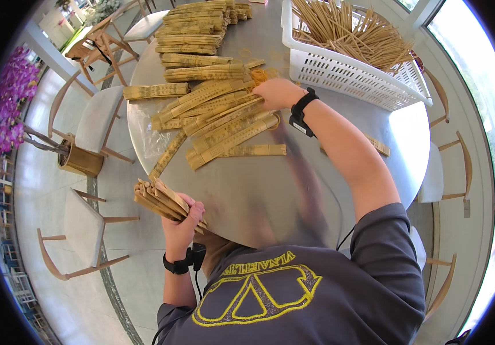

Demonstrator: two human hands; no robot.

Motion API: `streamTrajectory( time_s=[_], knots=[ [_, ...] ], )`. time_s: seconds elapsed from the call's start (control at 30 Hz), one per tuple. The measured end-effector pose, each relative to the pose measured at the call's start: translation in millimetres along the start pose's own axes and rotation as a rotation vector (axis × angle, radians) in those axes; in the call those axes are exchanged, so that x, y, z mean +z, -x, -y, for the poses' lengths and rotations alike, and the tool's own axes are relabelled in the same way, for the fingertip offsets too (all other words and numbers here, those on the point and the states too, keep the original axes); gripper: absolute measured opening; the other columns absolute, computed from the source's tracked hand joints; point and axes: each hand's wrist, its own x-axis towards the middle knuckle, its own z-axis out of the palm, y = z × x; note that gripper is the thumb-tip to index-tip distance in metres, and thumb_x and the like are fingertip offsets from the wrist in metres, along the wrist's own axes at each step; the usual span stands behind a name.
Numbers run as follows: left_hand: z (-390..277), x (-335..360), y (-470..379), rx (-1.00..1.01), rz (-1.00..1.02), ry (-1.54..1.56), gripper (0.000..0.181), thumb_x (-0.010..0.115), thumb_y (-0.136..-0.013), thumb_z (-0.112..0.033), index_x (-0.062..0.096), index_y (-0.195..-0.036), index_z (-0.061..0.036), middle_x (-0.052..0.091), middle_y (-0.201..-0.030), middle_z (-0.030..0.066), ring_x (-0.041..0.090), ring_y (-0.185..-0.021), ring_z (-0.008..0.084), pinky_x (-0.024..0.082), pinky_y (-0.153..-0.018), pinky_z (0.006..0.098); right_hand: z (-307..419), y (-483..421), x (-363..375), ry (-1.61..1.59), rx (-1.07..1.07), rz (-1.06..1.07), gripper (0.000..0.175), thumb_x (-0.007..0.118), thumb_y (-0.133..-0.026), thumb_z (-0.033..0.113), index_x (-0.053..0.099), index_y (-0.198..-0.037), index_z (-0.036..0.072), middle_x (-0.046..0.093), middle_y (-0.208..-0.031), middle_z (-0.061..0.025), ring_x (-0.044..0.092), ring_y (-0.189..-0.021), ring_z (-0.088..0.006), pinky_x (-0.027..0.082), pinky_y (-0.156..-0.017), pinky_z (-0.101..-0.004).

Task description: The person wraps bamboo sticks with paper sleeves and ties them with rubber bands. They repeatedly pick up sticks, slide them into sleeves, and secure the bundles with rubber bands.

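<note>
My left hand (185, 217) grips a bundle of chopsticks (161, 198), some in printed yellow paper sleeves, by the table's near left edge. The bundle slants, its bare wooden ends pointing up and left. Across the table, my right hand (280, 94) reaches to a small heap of orange rubber bands (259, 76); its fingertips are partly hidden, so whether they pinch a band is unclear. Under and beside that hand lie loose sleeved chopsticks (230, 133) in an untidy spread. Farther back, sleeved bundles (193, 32) are stacked in rows.
A white slotted plastic basket (342, 75) full of bare chopsticks (355, 39) stands at the table's back right. One sleeved piece (377, 144) lies beyond my right forearm. Chairs (96, 120) surround the round metal-topped table (239, 189). A cable (338, 207) crosses its right side.
</note>
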Motion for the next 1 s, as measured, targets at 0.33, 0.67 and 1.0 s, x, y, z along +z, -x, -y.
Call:
streamTrajectory(
  time_s=[0.33,0.67,1.0],
  knots=[
    [-1,-1,0,-0.012,-0.024,0.006,0.019,0.075,-0.095,-0.002,0.059,-0.103,-0.0056,0.065,-0.086,0.0035,0.067,-0.078,0.0140,0.056,-0.071,0.0294,1,9,-9,0.001,0.052,0.079,0.046,0.066,-0.084,0.014,0.071,-0.130,0.014,0.075,-0.117,-0.0162,0.071,-0.109,-0.0366,0.058,-0.091,-0.0481],
    [1,-2,0,-0.043,-0.014,0.009,0.019,0.076,-0.095,-0.003,0.060,-0.104,-0.0057,0.066,-0.087,0.0023,0.067,-0.078,0.0125,0.056,-0.070,0.0276,6,33,2,-0.023,-0.092,-0.015,0.025,0.070,-0.085,0.015,0.069,-0.109,0.007,0.073,-0.096,-0.0171,0.071,-0.096,-0.0400,0.057,-0.083,-0.0508],
    [-4,5,2,-0.063,0.000,0.006,0.018,0.077,-0.095,-0.004,0.060,-0.103,-0.0052,0.066,-0.087,0.0008,0.064,-0.077,0.0097,0.053,-0.068,0.0262,1,35,20,0.135,-0.133,-0.115,0.014,0.071,-0.083,0.012,0.071,-0.097,0.008,0.074,-0.091,-0.0144,0.072,-0.090,-0.0369,0.058,-0.077,-0.0489]
  ],
)
